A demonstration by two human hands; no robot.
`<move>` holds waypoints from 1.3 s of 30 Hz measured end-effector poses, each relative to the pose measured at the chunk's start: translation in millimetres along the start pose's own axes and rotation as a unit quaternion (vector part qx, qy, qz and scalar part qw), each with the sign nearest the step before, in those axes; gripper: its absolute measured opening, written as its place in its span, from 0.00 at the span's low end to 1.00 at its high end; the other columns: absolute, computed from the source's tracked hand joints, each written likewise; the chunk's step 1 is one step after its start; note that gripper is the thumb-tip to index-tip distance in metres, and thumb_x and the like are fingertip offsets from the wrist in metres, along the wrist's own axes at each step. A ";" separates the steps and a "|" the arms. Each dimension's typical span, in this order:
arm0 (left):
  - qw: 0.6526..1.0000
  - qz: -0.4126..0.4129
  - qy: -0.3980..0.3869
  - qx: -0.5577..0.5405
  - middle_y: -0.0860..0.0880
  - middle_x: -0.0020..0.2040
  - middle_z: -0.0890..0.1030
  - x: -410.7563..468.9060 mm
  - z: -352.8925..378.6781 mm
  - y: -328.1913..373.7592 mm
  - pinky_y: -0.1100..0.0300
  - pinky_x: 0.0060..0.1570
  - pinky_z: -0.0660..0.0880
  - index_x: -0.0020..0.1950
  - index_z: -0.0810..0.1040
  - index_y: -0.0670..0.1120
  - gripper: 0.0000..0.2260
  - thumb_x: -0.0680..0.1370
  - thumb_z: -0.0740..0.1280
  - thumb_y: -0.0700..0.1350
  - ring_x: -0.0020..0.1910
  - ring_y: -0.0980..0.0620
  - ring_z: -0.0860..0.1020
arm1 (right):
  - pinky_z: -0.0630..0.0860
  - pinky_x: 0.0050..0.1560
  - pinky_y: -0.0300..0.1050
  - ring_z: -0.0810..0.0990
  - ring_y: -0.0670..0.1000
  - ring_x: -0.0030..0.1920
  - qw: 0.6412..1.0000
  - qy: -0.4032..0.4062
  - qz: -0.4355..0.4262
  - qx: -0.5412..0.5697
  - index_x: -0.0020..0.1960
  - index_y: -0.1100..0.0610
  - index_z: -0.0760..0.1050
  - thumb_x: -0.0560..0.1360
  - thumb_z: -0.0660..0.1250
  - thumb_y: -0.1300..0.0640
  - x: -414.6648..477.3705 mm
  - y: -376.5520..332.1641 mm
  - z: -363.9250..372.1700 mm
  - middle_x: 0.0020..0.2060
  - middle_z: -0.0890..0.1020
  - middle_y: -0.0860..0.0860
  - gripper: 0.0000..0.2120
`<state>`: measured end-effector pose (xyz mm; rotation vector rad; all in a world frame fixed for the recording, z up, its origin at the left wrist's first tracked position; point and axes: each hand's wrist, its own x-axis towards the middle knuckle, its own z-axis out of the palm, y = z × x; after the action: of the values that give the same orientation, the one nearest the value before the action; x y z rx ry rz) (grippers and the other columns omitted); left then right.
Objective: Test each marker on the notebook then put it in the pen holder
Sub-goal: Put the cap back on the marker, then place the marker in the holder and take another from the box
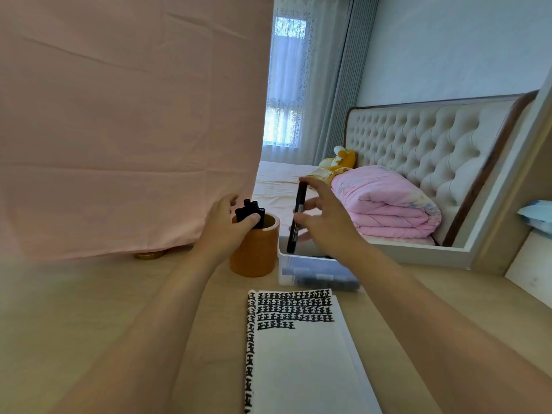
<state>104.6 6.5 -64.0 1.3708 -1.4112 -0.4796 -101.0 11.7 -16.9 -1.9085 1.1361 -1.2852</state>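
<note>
Marker (297,216), black and slim, stands upright in right hand (325,222).

Your notebook (298,354) is nearest you on the desk (119,309). The pen holder (255,255) is behind it to the left with markers (249,212) standing in it, and the box (313,274) is just beside that on the right. One marker (297,216) is upright over the box's back corner.
</note>
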 end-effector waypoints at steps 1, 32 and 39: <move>1.000 -0.006 -0.023 -0.008 0.51 0.75 0.64 2.1 0.1 -2.5 0.52 0.68 0.65 0.77 0.60 0.51 0.35 0.75 0.71 0.56 0.73 0.49 0.64 | 0.85 0.41 0.53 0.83 0.55 0.48 1.000 0.009 -0.007 0.000 0.70 0.42 0.66 0.77 0.67 0.66 10.4 -0.9 3.0 0.50 0.78 0.54 0.28; 0.992 0.078 -0.090 0.026 0.56 0.70 0.69 17.9 6.5 -25.6 0.54 0.63 0.72 0.74 0.61 0.59 0.41 0.66 0.77 0.57 0.67 0.54 0.70 | 0.78 0.56 0.43 0.78 0.42 0.43 0.928 -0.156 0.009 -0.337 0.53 0.52 0.83 0.79 0.67 0.62 56.8 43.8 -5.4 0.48 0.83 0.46 0.09; 0.994 0.084 -0.069 0.025 0.57 0.69 0.69 15.0 10.1 -26.2 0.55 0.62 0.71 0.73 0.62 0.60 0.41 0.65 0.79 0.57 0.65 0.55 0.69 | 0.75 0.57 0.42 0.80 0.50 0.53 0.849 -0.267 0.034 -0.454 0.57 0.50 0.83 0.80 0.66 0.59 55.6 64.7 3.8 0.56 0.83 0.48 0.11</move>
<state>111.5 -17.4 -83.8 1.2648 -1.6449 -0.4376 -109.1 -68.0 -46.2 -2.5881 1.6090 -0.0460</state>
